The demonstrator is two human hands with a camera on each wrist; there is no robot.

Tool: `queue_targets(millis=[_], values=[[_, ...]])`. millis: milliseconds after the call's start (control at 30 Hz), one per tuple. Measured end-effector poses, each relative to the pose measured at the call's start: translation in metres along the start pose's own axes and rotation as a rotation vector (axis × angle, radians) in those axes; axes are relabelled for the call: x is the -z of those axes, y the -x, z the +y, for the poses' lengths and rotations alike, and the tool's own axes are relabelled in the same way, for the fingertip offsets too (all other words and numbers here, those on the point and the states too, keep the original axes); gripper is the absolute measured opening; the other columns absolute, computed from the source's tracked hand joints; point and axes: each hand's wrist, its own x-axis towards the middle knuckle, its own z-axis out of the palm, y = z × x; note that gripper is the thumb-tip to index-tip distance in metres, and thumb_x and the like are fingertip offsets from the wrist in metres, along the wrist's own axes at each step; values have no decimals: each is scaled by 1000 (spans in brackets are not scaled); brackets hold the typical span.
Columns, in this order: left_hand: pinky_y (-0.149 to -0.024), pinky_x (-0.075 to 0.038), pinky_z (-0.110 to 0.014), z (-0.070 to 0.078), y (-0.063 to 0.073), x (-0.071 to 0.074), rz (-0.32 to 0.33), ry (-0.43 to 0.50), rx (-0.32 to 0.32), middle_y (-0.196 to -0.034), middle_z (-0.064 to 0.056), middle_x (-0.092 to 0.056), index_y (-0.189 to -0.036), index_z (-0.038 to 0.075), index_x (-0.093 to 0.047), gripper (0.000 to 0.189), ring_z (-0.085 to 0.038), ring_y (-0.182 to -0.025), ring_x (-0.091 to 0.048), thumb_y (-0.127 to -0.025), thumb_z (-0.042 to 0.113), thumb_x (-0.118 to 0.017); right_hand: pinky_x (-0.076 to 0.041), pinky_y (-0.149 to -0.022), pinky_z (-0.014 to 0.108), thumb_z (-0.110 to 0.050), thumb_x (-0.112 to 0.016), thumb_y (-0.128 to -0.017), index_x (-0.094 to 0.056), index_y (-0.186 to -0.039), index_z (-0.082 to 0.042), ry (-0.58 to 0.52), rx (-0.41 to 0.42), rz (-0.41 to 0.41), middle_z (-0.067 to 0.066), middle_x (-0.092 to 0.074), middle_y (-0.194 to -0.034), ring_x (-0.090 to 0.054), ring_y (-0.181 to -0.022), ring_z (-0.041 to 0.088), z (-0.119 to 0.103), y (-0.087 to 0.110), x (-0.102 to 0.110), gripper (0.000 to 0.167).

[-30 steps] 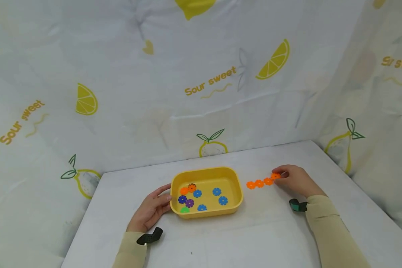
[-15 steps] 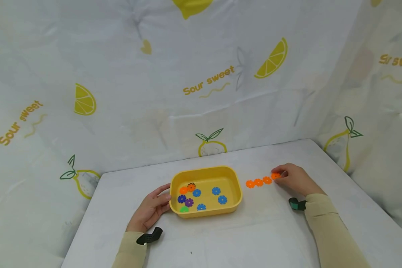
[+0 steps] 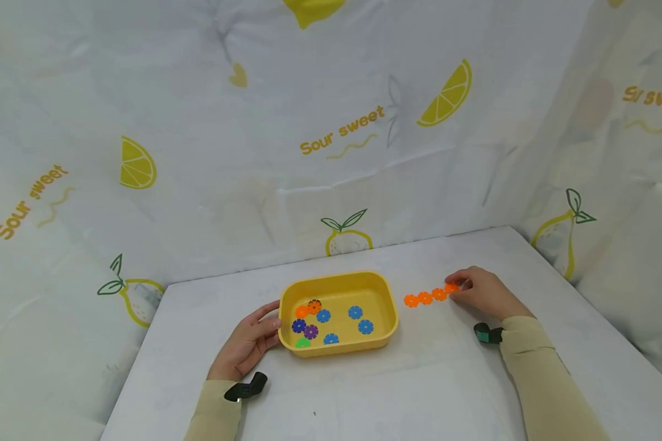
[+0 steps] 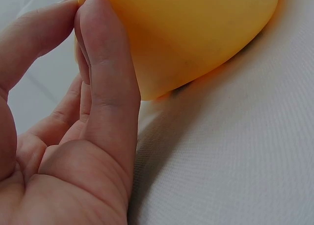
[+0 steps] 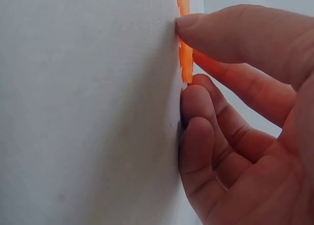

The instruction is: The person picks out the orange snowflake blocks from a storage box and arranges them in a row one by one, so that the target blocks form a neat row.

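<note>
A shallow yellow plastic basin (image 3: 339, 300) stands on the white table. At its left end my left hand (image 3: 247, 343) pinches the rim between thumb and fingers; the left wrist view shows the thumb (image 4: 105, 53) along the basin's wall. To the right of the basin, several orange snowflake discs (image 3: 425, 298) lie in a slanting row on the table. My right hand (image 3: 482, 294) holds the rightmost orange disc (image 3: 451, 288), partly covered by the fingers. In the right wrist view the thumb (image 5: 216, 31) presses that disc close to the tabletop, the other fingers curled beside it.
Inside the basin lie blue discs (image 3: 355, 312), a purple disc (image 3: 311, 331), a dark blue disc (image 3: 299, 325), a green disc (image 3: 303, 342) and orange ones (image 3: 301, 312). A lemon-printed white curtain (image 3: 226, 214) hangs behind the table's back edge.
</note>
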Motion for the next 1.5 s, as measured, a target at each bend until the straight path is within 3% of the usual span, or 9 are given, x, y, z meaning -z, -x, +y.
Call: queue_targets(millis=[267, 433, 567, 733, 900, 1067, 1267, 1500], values=[[-98, -64, -29, 2, 5, 9, 11, 15, -3, -138, -9, -70, -162, 17, -45, 67, -18, -105, -74, -103, 15, -75, -53, -85, 38, -24, -76, -98, -73, -130, -6, 18, 49, 15, 18, -69, -123, -61, -105, 31, -8, -7, -2, 37], [-98, -64, -30, 2, 1, 5, -1, 20, -4, -139, -10, -69, -161, 18, -47, 66, -19, -104, -73, -102, 16, -77, -57, -86, 41, -28, -73, -101, -72, -133, -5, 20, 90, 67, 20, -69, -128, -64, -109, 33, -22, -4, 1, 39], [-98, -64, -30, 1, -1, 2, 4, 19, -10, -137, -10, -70, -160, 18, -50, 67, -20, -104, -74, -100, 17, -80, -62, -90, 45, -24, -74, -102, -71, -134, -5, 44, 151, 53, 18, -70, -129, -65, -110, 32, -64, -8, -3, 37], [-100, -64, -32, 0, -4, 5, -2, 13, -27, -139, -13, -71, -159, 18, -51, 69, -23, -108, -74, -97, 19, -82, -62, -98, 49, -20, -77, -102, -73, -130, -10, 125, 318, -19, 10, -73, -123, -65, -110, 27, -138, -25, -15, 30], [-101, -63, -34, 0, -7, 6, -19, -11, -38, -140, -14, -71, -158, 18, -52, 68, -25, -110, -73, -97, 20, -82, -61, -102, 44, -17, -76, -102, -73, -132, -11, 169, 479, -185, 8, -74, -126, -67, -113, 24, -202, -40, -40, 30], [-101, -64, -34, -1, -9, 5, -39, -20, -52, -137, -14, -72, -159, 16, -52, 66, -24, -110, -74, -99, 20, -80, -60, -107, 43, -17, -74, -103, -73, -135, -9, 252, 552, -316, 6, -76, -127, -68, -115, 23, -238, -54, -79, 33], [-99, -64, -33, -1, -11, 5, -41, -28, -49, -135, -12, -74, -158, 17, -53, 65, -22, -109, -74, -99, 22, -81, -58, -109, 43, -26, -77, -102, -76, -131, -8, 357, 497, -347, 5, -77, -121, -66, -107, 20, -257, -64, -119, 33], [-97, -65, -31, 0, -11, 10, -47, -27, -58, -130, -12, -75, -159, 16, -52, 64, -21, -106, -75, -101, 20, -78, -62, -102, 36, -27, -77, -102, -79, -120, -12, 450, 490, -311, -2, -78, -104, -64, -87, 13, -268, -70, -145, 23]])
